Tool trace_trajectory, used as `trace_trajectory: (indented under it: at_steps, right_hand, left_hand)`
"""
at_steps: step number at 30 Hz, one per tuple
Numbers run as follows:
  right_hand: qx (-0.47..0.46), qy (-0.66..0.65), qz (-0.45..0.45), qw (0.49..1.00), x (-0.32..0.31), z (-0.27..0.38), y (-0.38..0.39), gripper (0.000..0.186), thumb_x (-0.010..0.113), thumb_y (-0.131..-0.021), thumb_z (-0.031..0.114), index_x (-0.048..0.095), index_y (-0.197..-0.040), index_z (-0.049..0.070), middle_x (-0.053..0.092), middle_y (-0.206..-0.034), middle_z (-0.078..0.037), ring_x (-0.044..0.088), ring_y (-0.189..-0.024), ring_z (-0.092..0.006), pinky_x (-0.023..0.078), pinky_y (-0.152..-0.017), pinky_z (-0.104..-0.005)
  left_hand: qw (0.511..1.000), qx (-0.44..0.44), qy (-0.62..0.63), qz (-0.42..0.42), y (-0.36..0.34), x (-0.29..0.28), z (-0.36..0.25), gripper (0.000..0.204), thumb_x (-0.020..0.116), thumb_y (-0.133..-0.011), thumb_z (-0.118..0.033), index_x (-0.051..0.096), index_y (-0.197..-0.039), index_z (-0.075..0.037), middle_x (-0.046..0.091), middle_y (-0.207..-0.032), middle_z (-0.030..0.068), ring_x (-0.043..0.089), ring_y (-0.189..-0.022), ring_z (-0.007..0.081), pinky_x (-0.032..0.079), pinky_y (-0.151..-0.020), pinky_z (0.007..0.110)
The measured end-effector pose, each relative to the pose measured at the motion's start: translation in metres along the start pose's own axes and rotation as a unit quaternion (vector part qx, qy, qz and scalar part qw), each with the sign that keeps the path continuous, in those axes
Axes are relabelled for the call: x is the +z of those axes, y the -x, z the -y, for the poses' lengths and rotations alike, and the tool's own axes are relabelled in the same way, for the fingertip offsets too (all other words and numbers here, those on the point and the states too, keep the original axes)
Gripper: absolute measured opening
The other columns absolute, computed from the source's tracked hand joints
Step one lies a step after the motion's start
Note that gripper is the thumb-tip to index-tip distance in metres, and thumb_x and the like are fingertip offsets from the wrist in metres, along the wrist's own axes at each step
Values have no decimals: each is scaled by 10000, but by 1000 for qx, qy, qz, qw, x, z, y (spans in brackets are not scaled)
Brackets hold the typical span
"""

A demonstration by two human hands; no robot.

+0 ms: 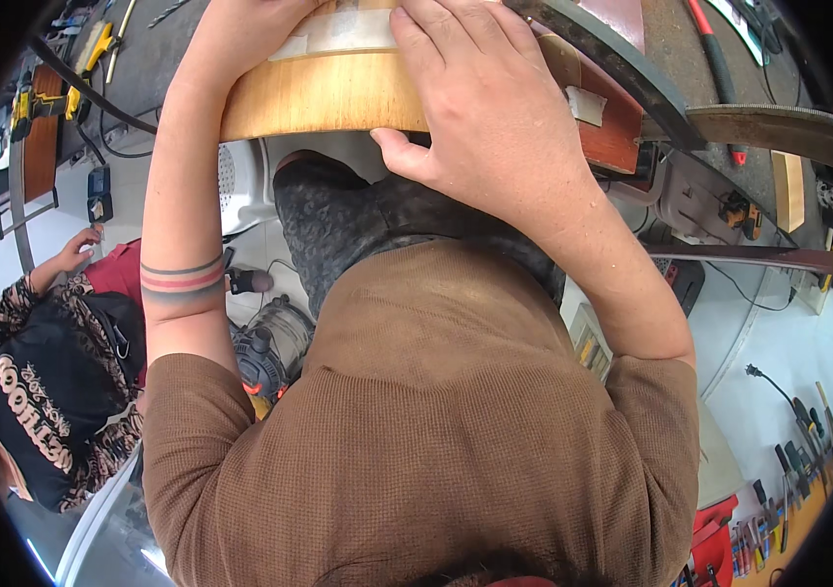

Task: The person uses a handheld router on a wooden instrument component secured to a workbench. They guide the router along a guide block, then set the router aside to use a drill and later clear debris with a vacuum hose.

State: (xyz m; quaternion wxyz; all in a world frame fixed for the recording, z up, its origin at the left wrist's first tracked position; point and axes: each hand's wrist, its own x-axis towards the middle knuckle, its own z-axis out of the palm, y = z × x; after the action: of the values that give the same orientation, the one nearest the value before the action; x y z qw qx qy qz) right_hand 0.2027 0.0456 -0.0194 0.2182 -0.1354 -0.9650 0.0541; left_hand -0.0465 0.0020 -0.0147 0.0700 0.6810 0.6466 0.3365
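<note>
A pale wooden piece (323, 96) with a curved front edge lies under my hands at the top of the view. Whitish tape (368, 31) runs across its upper face. My right hand (495, 108) rests flat on the wood, fingers stretched forward and the thumb out by the front edge. At the wood's left end is my left hand (245, 44); its fingers are mostly cut off by the top of the view, so their grip is hidden. A reddish-brown board (612, 137) lies right of my right hand, near a small tape scrap (587, 106).
A dark curved bar (622, 64) and a long metal strip (769, 129) lie to the right, near a red-and-black handle (715, 78). A yellow-and-black cordless drill (45, 106) is at left. Another person (54, 391) sits lower left. A vacuum-like machine (275, 347) stands below.
</note>
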Motion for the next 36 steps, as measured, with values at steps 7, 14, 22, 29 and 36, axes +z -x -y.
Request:
trace_trajectory:
  at_steps: [7,14,22,29,36]
  right_hand:
    - [-20,-31,-30,999,3,0,2,738,670,-886,423,522,-1336,-143,559,-1360,-254,470,-1353,-363,293,-1210,-453]
    - [-23,-44,-6,999,2,1,2,662,682,-885,421,572,-1268,-107,581,-1301,-219,503,-1314,-337,305,-1199,-459]
    - [-42,-83,-36,995,4,-1,-1,539,750,-854,339,605,-1168,-74,605,-1211,-205,559,-1230,-331,360,-1171,-462]
    - [-45,-76,-24,996,1,-1,0,495,772,-836,303,607,-1126,-63,603,-1158,-194,582,-1184,-333,403,-1147,-461]
    - [-55,-80,-20,995,0,-1,2,485,790,-816,277,607,-1116,-58,603,-1141,-187,589,-1167,-326,419,-1135,-455]
  left_hand:
    - [999,-42,-30,7,8,-7,-9,865,780,-858,-90,318,-1584,0,357,-1632,213,304,-1536,312,261,-1241,385]
    - [999,-5,-43,4,15,-6,-12,862,792,-846,-102,339,-1571,3,380,-1617,215,324,-1526,320,272,-1235,389]
    - [1000,4,-12,-6,23,-3,4,867,806,-835,-114,348,-1562,4,406,-1588,220,356,-1502,321,278,-1229,386]
    - [1000,-4,-3,10,25,-2,-2,887,811,-822,-114,341,-1565,0,398,-1591,215,351,-1503,320,276,-1231,390]
    - [1000,-29,-4,9,31,-2,-6,884,810,-827,-141,341,-1563,-1,396,-1589,223,356,-1501,331,280,-1231,396]
